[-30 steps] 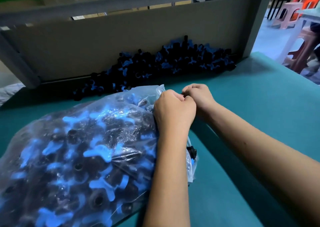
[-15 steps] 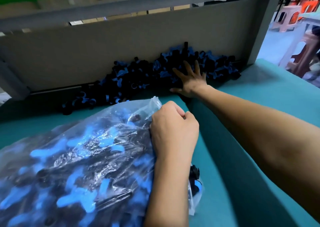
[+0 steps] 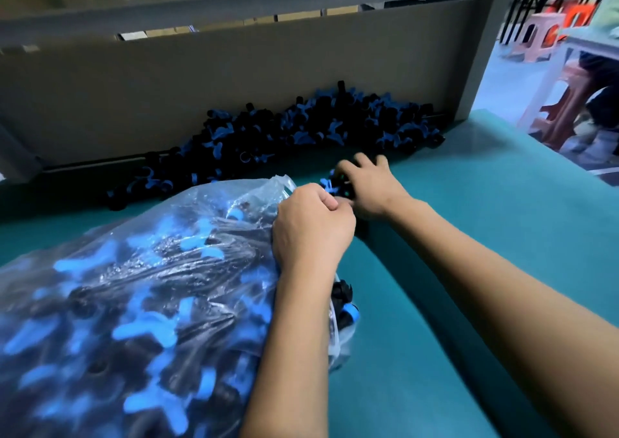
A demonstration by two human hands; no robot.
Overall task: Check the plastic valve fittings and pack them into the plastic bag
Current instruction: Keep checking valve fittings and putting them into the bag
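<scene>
A clear plastic bag [image 3: 140,290], stuffed with black valve fittings with blue handles, lies on the teal table at the lower left. My left hand [image 3: 311,226] grips the bag's mouth at its right end. Just beyond it, my right hand [image 3: 371,186] holds a few black and blue fittings [image 3: 335,183] close to the bag's opening. A long pile of loose fittings [image 3: 301,133] lies against the cardboard back wall. One fitting [image 3: 343,295] pokes out near the bag's right side, under my left forearm.
The teal table [image 3: 485,210] stretches to the right and front. A cardboard panel [image 3: 201,82] and grey frame post [image 3: 485,42] close off the back. Plastic stools [image 3: 542,35] and a seated person's legs show past the right edge.
My right hand reached into the loose pile, then drew back toward the bag's mouth with fittings in it. My left hand stayed gripping the bag.
</scene>
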